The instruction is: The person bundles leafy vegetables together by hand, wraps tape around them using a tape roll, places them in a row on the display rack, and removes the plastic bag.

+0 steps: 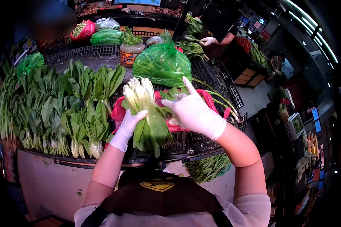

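While the left hand in a thin white glove (129,128) reaches forward and is clamped around a bunch of broad-leaved greens with pale stalks (150,119), the right hand in a matching white glove (197,110) is angled inward beside it, thumb and index finger spread apart; whether its lower fingertips touch the leaves, I cannot tell. Held above the black latticed desk (199,144), the bunch has its long axis running away from the body, leaning slightly left, stalk ends farthest and leaf tips nearest.
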A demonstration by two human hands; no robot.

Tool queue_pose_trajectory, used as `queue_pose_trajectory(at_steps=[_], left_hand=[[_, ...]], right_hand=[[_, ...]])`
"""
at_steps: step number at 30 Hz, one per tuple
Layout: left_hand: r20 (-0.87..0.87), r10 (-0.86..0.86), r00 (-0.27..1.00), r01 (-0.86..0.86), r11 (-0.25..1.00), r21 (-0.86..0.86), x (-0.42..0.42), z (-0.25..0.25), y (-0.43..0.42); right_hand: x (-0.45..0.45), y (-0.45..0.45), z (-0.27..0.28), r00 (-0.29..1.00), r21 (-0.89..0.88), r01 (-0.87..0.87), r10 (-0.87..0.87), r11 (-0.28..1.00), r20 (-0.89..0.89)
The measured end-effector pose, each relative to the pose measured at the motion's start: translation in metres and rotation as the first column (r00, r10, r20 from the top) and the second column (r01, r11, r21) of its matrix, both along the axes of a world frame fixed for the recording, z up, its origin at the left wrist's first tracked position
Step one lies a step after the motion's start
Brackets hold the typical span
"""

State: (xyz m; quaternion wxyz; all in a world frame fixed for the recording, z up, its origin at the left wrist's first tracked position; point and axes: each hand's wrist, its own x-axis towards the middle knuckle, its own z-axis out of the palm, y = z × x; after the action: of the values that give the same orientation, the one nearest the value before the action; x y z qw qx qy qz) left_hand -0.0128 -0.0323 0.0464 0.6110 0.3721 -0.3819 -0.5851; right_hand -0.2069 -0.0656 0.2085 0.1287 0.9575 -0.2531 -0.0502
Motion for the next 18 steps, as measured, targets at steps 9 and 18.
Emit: queue_pose_trajectory(at_steps=[9, 18], left_hand=[[0.812, -0.584, -0.023, 0.757, 0.519, 0.396, -0.006, 0.118, 0.002], [0.729, -0.557, 0.399, 0.240, 0.830, 0.503, 0.079, 0.110, -0.036]], right_hand=[[-0.030, -0.087, -0.074, 0.913, 0.985, -0.154, -0.390, -0.071, 0.115], [-0.023, 0.025, -0.075, 0.657, 0.772, -0.272, -0.475, 0.575, 0.586]])
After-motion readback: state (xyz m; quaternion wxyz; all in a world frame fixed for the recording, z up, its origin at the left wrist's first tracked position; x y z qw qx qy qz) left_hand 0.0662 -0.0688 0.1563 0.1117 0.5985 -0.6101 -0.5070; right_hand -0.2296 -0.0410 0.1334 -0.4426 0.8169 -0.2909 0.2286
